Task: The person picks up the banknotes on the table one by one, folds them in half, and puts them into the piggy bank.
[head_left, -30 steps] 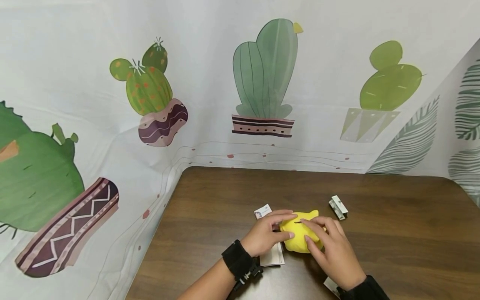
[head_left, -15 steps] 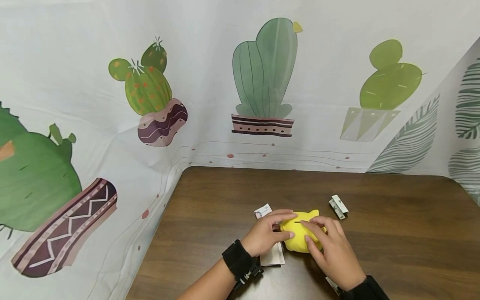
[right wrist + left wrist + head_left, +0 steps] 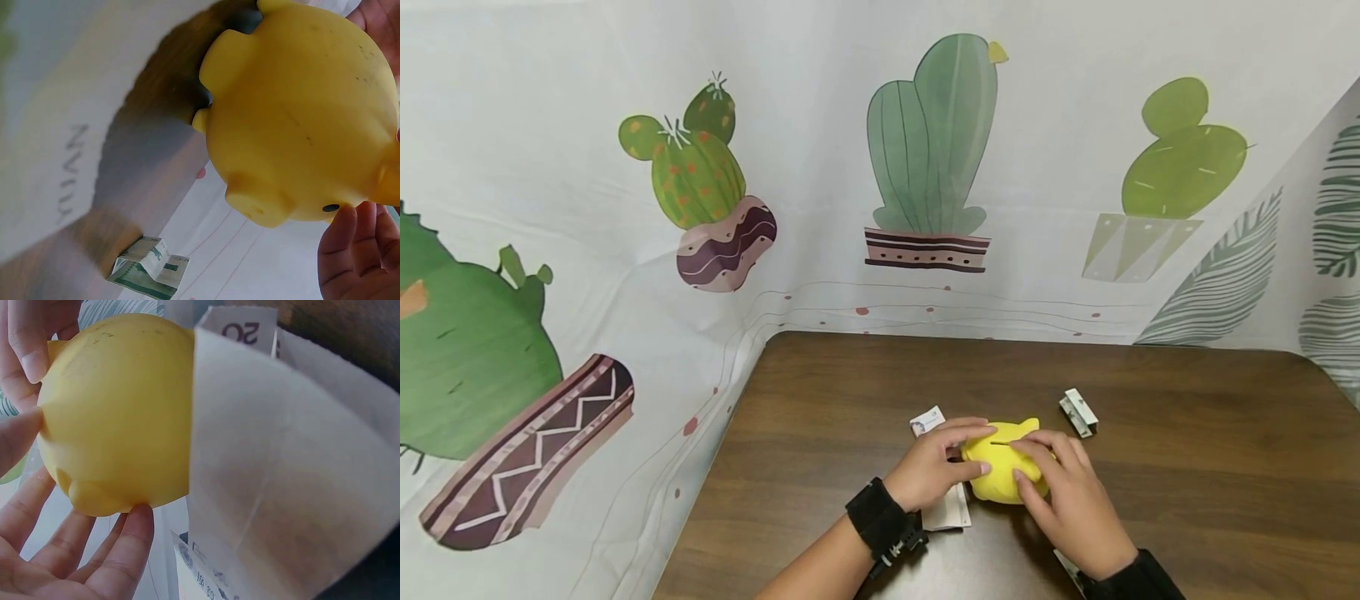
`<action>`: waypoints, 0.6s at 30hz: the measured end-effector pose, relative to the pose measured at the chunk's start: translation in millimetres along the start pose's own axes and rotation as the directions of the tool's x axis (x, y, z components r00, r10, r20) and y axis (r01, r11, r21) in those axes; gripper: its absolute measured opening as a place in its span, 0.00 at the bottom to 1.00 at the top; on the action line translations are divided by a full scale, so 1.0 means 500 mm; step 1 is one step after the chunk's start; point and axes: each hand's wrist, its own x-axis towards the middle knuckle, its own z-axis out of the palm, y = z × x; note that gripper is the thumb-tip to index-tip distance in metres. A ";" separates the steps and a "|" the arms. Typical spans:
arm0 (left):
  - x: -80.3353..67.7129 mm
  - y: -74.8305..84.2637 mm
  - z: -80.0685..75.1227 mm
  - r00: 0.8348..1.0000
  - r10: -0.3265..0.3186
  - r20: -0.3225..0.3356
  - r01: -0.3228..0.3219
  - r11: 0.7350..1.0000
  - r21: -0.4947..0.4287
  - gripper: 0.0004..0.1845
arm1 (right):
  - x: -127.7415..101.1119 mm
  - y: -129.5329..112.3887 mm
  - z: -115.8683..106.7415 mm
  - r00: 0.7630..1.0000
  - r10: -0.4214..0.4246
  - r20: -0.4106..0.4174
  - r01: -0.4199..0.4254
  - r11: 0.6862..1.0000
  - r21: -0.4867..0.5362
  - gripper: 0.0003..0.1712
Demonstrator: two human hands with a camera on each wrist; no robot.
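Note:
A yellow piggy bank (image 3: 997, 487) stands on the table between both hands, the dark slot on its back facing up. My left hand (image 3: 928, 469) holds its left side, thumb in front and fingers over the top. On the other side my right hand (image 3: 1078, 504) grips it near the head, index fingertip at the end of the slot and thumb lower down. Snout, eye and feet of the piggy bank (image 3: 300, 112) show in the right wrist view. A folded banknote (image 3: 947, 508) lies partly under my left wrist.
Another folded banknote (image 3: 927, 419) lies beyond my left hand. At the back right, a creased green-and-white banknote (image 3: 1078, 412) rests on the brown table (image 3: 1225, 467). One more banknote (image 3: 1066, 567) is mostly covered by my right wrist. A cactus-print cloth (image 3: 820, 167) hangs behind.
My right fingertips have shifted slightly to the right, so more of the slot shows. My left hand keeps its hold, and the piggy bank stays in place.

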 end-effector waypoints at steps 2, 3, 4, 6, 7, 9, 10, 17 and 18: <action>0.001 -0.001 0.000 1.000 0.003 -0.005 -0.003 1.000 0.002 0.24 | -0.001 0.003 -0.002 1.000 -0.002 -0.007 0.003 1.000 0.028 0.24; 0.001 -0.002 0.001 1.000 0.005 -0.008 -0.005 1.000 0.005 0.24 | -0.002 0.004 -0.003 1.000 0.001 -0.009 0.000 0.999 0.045 0.24; 0.001 -0.001 0.001 1.000 0.006 -0.008 -0.006 1.000 0.007 0.24 | -0.002 0.005 -0.006 1.000 0.004 -0.008 -0.003 0.998 0.062 0.24; 0.001 -0.001 0.002 1.000 0.009 -0.012 -0.009 1.000 0.006 0.24 | -0.004 0.006 -0.014 1.000 0.017 -0.005 -0.016 0.995 0.101 0.24; 0.001 -0.001 0.002 1.000 0.007 -0.015 -0.007 1.000 0.007 0.24 | -0.004 0.006 -0.018 1.000 0.027 0.000 -0.026 0.992 0.122 0.24; 0.000 0.000 0.003 1.000 0.003 -0.015 -0.003 1.000 0.002 0.24 | -0.004 0.006 -0.028 0.999 0.052 0.013 -0.053 0.986 0.159 0.24; 0.000 0.000 0.003 1.000 0.000 -0.016 0.000 1.000 0.000 0.24 | -0.004 0.005 -0.033 0.998 0.062 0.017 -0.064 0.983 0.175 0.24; 0.005 -0.004 0.004 1.000 -0.003 -0.005 0.003 1.000 0.012 0.24 | -0.009 -0.001 -0.064 0.996 0.090 0.006 -0.090 0.971 0.223 0.25; 0.006 -0.005 0.004 1.000 -0.004 -0.003 0.004 1.000 0.014 0.25 | -0.010 -0.002 -0.068 0.996 0.089 0.002 -0.087 0.970 0.229 0.25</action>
